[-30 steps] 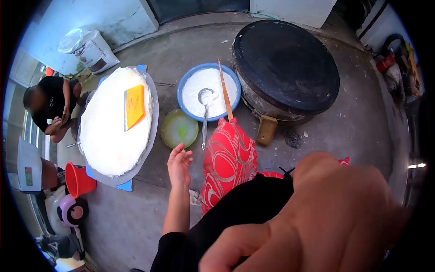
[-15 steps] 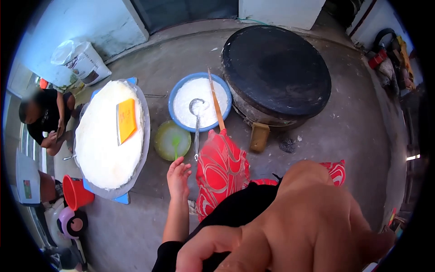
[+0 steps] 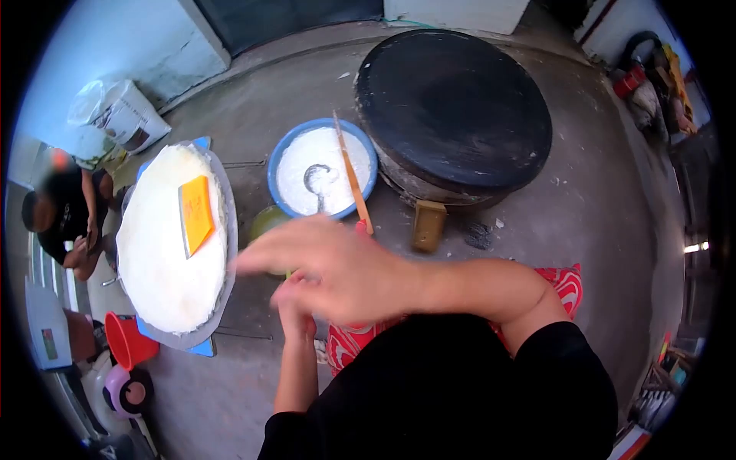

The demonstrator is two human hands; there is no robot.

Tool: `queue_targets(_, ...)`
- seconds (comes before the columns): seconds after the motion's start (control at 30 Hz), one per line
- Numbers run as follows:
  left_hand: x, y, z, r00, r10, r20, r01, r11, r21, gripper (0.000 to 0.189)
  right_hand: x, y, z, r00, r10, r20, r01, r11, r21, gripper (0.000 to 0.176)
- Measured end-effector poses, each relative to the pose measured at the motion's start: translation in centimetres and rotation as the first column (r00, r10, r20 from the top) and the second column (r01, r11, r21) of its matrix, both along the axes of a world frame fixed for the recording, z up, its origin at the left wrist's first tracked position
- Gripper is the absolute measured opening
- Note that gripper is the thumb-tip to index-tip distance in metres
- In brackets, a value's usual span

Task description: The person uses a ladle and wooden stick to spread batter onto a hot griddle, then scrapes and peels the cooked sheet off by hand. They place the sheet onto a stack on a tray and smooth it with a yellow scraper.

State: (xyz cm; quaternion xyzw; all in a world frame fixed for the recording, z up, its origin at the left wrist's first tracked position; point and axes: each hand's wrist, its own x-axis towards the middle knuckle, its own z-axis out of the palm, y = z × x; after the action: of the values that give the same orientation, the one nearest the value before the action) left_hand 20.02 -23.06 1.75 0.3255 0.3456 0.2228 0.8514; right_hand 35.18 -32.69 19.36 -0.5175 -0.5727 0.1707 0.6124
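My right hand [image 3: 337,268] reaches across from the right, blurred by motion. Its fingers stretch leftward, apart, with nothing visible in them. Partly behind it, my left hand [image 3: 295,310] points upward, its fingers closed at the end of a thin green handle [image 3: 289,274]. That handle leads toward a yellow-green bowl [image 3: 268,222], mostly covered by my right hand. Above is a blue basin [image 3: 278,146] of white batter or paste, with a metal ladle [image 3: 315,184] in it. A flat wooden stick [image 3: 351,172] lies across the basin's rim.
A large black round griddle [image 3: 456,107] stands at upper right, a tan block [image 3: 428,226] at its base. Left is a stack of thin white sheets [image 3: 165,261] with an orange scraper [image 3: 198,215] on top. A red bucket [image 3: 130,341] and a seated person [image 3: 69,207] are farther left.
My right hand has swung from close to the camera to above my left hand, now hiding most of the bowl. The view has shifted slightly. My left hand stays by the green handle.
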Motion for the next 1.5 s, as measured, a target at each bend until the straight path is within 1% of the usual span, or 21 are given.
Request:
queue_targets(0.03, -1.0, 1.3, -1.7, 0.972, -0.063, -0.224, 0.076, 0.996, 0.047, 0.029, 1.2, -0.1, -1.8, 0.988, -0.042, -0.149, 0.025, 0.993, -0.114, 0.032)
queue_targets(0.13, -0.8, 1.2, -1.4, 0.961, -0.012, -0.275, 0.027, 0.998, 0.051, 0.029, 5.3, -1.8, -8.6, 0.865, -0.276, -0.418, 0.062, 0.887, -0.457, 0.026)
queue_targets(0.23, -1.7, 1.7, -3.2, 0.946, -0.014, -0.324, 0.031, 0.998, 0.048, 0.026, 8.5, -3.0, -17.2, 0.713, -0.589, -0.380, 0.174, 0.674, -0.718, 0.019)
queue_targets(0.37, -2.0, 1.9, -4.4, 0.914, 0.002, -0.407, 0.017, 0.999, 0.044, 0.027, 9.4, -3.6, -31.0, 0.673, -0.725, -0.145, 0.252, 0.409, -0.877, 0.046)
queue_targets(0.4, -2.1, 1.9, -4.6, 0.900, -0.017, -0.435, 0.036, 0.999, 0.035, 0.027, 9.4, -3.0, -31.0, 0.678, -0.708, -0.198, 0.077, 0.336, -0.939, 0.063)
queue_targets(0.53, -1.9, 1.6, -4.6, 0.878, -0.051, -0.477, 0.056, 0.998, -0.004, 0.029, 7.2, 0.2, -31.0, 0.578, -0.771, -0.268, -0.053, 0.293, -0.955, 0.083)
queue_targets(0.63, -1.8, 1.6, -4.7, 0.874, -0.070, -0.481, 0.061, 0.998, -0.034, 0.030, 7.3, 1.2, -31.0, 0.492, -0.821, -0.289, -0.072, 0.293, -0.954, 0.072)
queue_targets(0.7, -1.5, 1.6, -4.5, 0.874, -0.057, -0.483, 0.046, 0.998, -0.035, 0.030, 8.0, 1.0, -32.7, 0.322, -0.707, -0.629, -0.264, 0.571, -0.777, 0.047)
queue_targets(0.73, -1.3, 1.7, -4.6, 0.875, -0.059, -0.480, 0.046, 0.998, -0.038, 0.030, 8.6, 1.1, -33.7, 0.281, -0.674, -0.683, -0.240, 0.640, -0.730, 0.024)
queue_targets(0.77, -1.1, 1.8, -4.7, 0.874, -0.047, -0.483, 0.033, 0.999, -0.037, 0.030, 9.1, 0.9, -32.4, 0.284, -0.677, -0.679, -0.238, 0.636, -0.734, 0.024)
queue_targets(0.87, -1.0, 2.0, -5.1, 0.874, -0.041, -0.484, 0.023, 0.999, -0.042, 0.029, 11.4, -0.6, -28.9, 0.728, -0.657, -0.196, 0.240, 0.512, -0.825, 0.016)
queue_targets(0.9, -0.8, 2.1, -5.2, 0.875, -0.042, -0.482, 0.027, 0.999, -0.038, 0.029, 12.4, -1.4, -26.7, 0.752, -0.659, -0.008, 0.412, 0.480, -0.774, 0.023)
queue_targets(1.0, -0.7, 2.3, -5.7, 0.878, -0.048, -0.476, 0.034, 0.999, -0.038, 0.028, 16.9, -4.8, -22.6, 0.649, -0.742, 0.164, 0.676, 0.465, -0.571, 0.052)
queue_targets(1.1, -0.5, 2.3, -6.1, 0.879, -0.049, -0.474, 0.040, 0.999, -0.029, 0.027, 21.0, -6.3, -22.9, 0.265, -0.925, 0.272, 0.778, 0.038, -0.628, 0.057)
queue_targets(1.13, -0.4, 2.2, -6.3, 0.882, -0.053, -0.469, 0.044, 0.999, -0.030, 0.027, 19.8, -5.1, -21.1, 0.346, -0.823, 0.450, 0.751, -0.045, -0.659, 0.053)
queue_targets(1.17, -0.2, 2.2, -6.5, 0.882, -0.068, -0.466, 0.058, 0.998, -0.037, 0.027, 18.2, -3.8, -20.2, 0.583, -0.653, 0.483, 0.689, 0.082, -0.720, 0.047)
queue_targets(1.2, 0.1, 2.2, -6.6, 0.882, -0.082, -0.464, 0.070, 0.997, -0.043, 0.026, 16.6, -3.2, -20.5, 0.808, -0.554, 0.202, 0.501, 0.462, -0.732, 0.043)
queue_targets(1.23, 0.4, 2.1, -6.5, 0.883, -0.083, -0.461, 0.070, 0.997, -0.045, 0.026, 15.1, -2.4, -20.8, 0.891, -0.453, 0.035, 0.323, 0.577, -0.751, 0.045)
queue_targets(1.37, 0.8, 2.3, -6.3, 0.893, -0.064, -0.446, 0.068, 0.998, -0.007, 0.027, 14.1, -2.0, -17.8, 0.817, -0.576, 0.009, 0.392, 0.543, -0.743, 0.044)
queue_targets(1.43, 0.4, 2.7, -7.4, 0.890, -0.021, -0.456, 0.029, 1.000, 0.012, 0.028, 15.4, -3.4, -17.0, 0.766, -0.571, 0.294, 0.577, 0.411, -0.706, 0.041)
queue_targets(1.5, -0.4, 3.6, -9.8, 0.831, 0.037, -0.555, 0.138, 0.953, 0.270, 0.030, 16.3, -5.2, -17.7, 0.804, -0.537, 0.255, 0.549, 0.503, -0.668, 0.038)
